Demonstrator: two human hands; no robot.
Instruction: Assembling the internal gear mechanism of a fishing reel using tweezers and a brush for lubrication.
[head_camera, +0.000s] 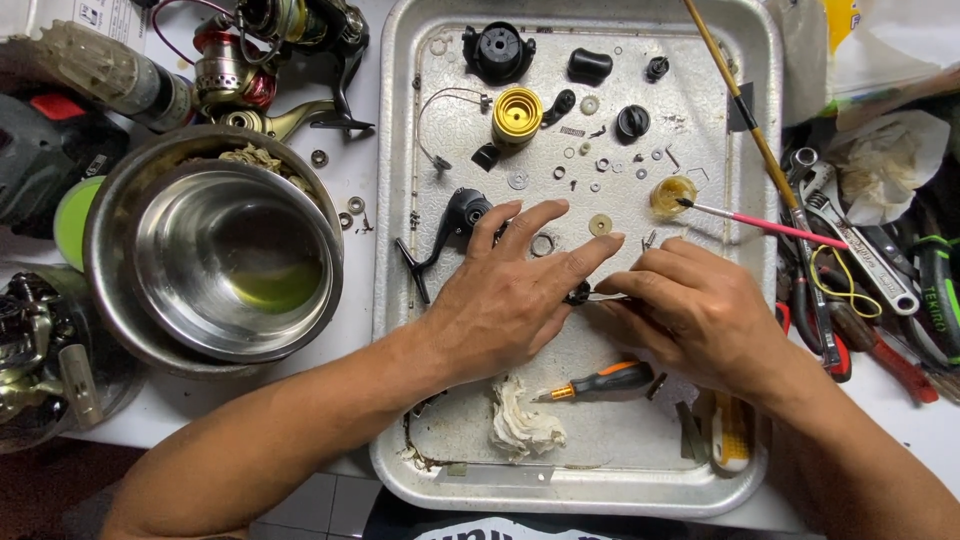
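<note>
The tray (400, 300) lies under both my hands and carries the stripped reel parts. Two nested steel bowls (215, 260) stand well to the left of my left hand (505, 300); hand tools (870, 290) lie in a heap to the right of my right hand (690, 315).

My left hand rests palm down on the tray, fingers spread and extended, thumb side toward my right hand. It steadies a small dark part (578, 293) at the gap between the hands; whether the fingers close on it I cannot tell. My right hand is curled, fingers pinched around a thin metal tool (605, 296) whose tip meets that part.

A black crank handle (440, 235) lies just beyond my left fingers. A gold spool (517, 115) sits farther out, with washers (600, 160) scattered beside it. A pink brush (760, 225) rests in a small grease cup (672, 195) just beyond my right hand. An orange screwdriver (605, 382) and a rag (520, 420) lie near my wrists.

Step in hand, as I judge it: working the small part with the tool tip. The next move calls for a steady left hand and light, exact pressure from the right, so the part does not spring away among the washers.
</note>
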